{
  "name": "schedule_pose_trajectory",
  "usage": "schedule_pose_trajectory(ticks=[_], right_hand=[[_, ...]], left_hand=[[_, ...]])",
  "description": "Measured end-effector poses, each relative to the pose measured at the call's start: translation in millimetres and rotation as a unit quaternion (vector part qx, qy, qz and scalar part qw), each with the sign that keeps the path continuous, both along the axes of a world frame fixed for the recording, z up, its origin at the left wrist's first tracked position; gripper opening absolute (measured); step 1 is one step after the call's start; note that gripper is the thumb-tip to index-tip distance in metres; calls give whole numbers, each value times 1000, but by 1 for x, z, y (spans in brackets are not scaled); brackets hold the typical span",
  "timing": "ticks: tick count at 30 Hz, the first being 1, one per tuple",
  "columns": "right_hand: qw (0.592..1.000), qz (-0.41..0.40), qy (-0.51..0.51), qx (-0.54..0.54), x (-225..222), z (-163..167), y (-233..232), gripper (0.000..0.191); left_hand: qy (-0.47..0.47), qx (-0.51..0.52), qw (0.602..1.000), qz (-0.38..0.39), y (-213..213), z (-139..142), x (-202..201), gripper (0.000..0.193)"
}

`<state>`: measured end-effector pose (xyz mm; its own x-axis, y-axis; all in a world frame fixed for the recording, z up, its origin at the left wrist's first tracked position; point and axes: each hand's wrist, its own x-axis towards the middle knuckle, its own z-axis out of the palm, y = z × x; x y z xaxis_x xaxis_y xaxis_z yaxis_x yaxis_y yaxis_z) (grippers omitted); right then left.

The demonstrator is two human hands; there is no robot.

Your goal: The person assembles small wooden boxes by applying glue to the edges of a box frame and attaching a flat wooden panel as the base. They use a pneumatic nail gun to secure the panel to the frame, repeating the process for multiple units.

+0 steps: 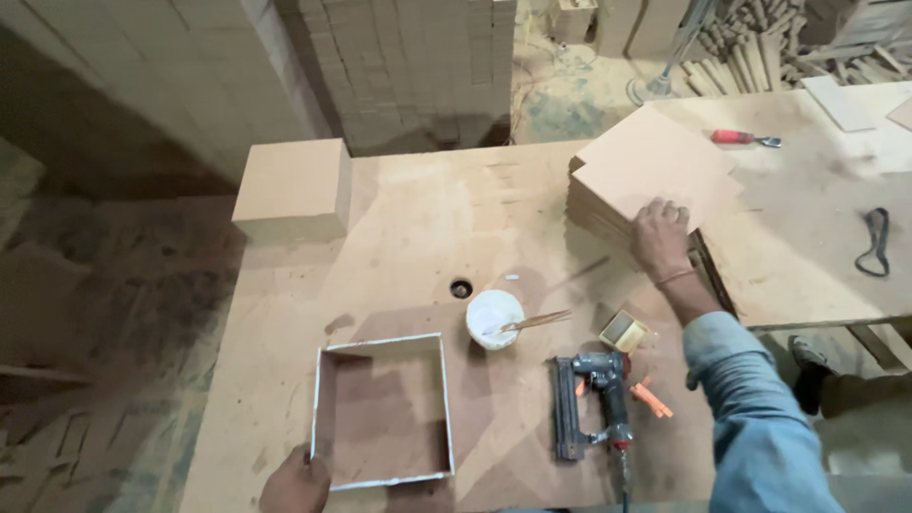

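At the far left of the tabletop (418,218) a thick block of board (293,188) sits at the back corner, well apart from where I am working. Nearer me, my left hand (296,483) rests on the near left corner of the open square frame (382,410), the grip closed on that corner wall as far as I can judge; the bottom edge of the view cuts off most of the hand, so I cannot tell how the fingers wrap. The frame lies flat with its top edges coated white, glue I would judge, and holding the corner keeps it from sliding. Just beyond its right back corner stands a small white pot (494,317) with a stick (532,322) leaning in it, set close so the glue is within reach. Behind the pot there is a dark round hole (461,288) in the tabletop. To the right lies a nail gun (594,404) with its nose pointing away from the frame, an orange piece (652,398) beside it and a small yellow-rimmed box (623,332) just behind; what the box holds is too small to make out. Farther right, my right hand (660,236) lies flat on the stack of square boards (651,171), fingers spread on the top sheet, the grip open and clamped on nothing. At the far right are a red-handled tool (739,138) and a dark strap loop (876,241).
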<state>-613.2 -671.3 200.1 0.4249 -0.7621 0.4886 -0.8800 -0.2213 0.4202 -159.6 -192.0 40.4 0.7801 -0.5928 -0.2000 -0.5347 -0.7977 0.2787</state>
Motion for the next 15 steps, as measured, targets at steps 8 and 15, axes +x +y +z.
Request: schedule_pose_trajectory(ticks=[8, 15], right_hand=[[957, 140, -254, -29, -21, 68, 71, 11], [872, 146, -359, 298, 23, 32, 264, 24]], left_hand=[[-10, -18, 998, -56, 2, 27, -1, 31], [57, -143, 986, -65, 41, 28, 27, 38]])
